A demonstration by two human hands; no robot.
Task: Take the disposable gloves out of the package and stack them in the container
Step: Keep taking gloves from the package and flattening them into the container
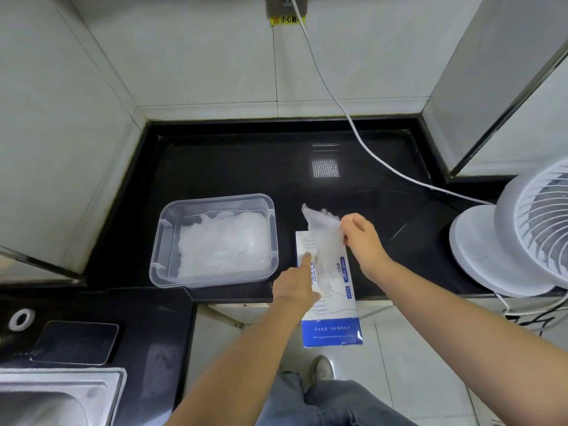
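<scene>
A white and blue glove package [335, 318] lies on the black counter and hangs over its front edge. My left hand [296, 285] rests on the package, its forefinger straight and pressing the top. My right hand [362, 238] pinches a thin clear disposable glove [324, 241] that rises out of the package's opening. To the left stands a clear plastic container [159, 241] with a pile of clear gloves [221, 244] inside it.
A white fan [522, 235] stands at the right of the counter, its white cable [353, 124] running up to a wall socket. A steel sink [52, 398] and a dark flat pad [76, 342] lie at the lower left. Tiled walls enclose the counter.
</scene>
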